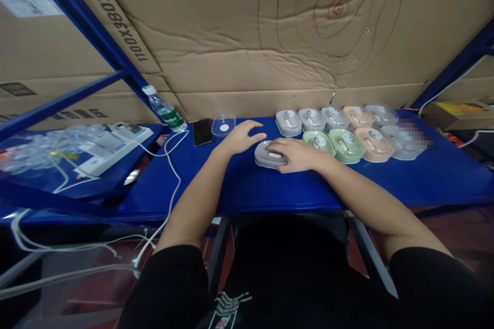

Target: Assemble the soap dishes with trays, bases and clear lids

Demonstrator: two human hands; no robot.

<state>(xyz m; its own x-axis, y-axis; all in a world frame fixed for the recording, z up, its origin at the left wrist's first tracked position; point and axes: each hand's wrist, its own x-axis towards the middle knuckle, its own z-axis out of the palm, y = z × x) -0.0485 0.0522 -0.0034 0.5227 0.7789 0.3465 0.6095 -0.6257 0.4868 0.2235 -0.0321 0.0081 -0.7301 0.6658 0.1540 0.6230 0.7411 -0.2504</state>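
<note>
A small grey lidded plastic box [266, 157] with a pale handle-like strip on top rests on the blue table in front of me. My right hand [295, 154] grips it from the right, thumb at the near side and fingers over the lid. To the left and slightly beyond it, my left hand [245, 138] hovers with fingers apart and nothing in them. A clear plastic lid [223, 126] with a white round sticker lies just behind my left hand. Similar boxes stand in two rows at right: a grey one [288, 122], a green one [346, 146] and a pink one [372, 144] among several.
A black phone [203, 132] and a water bottle [165, 109] are at the table's left back. A white cable [178, 180] runs over the left edge. Cardboard [216, 20] walls off the back. On the left lie a power strip [116, 151] and clear plastic pieces [38, 149].
</note>
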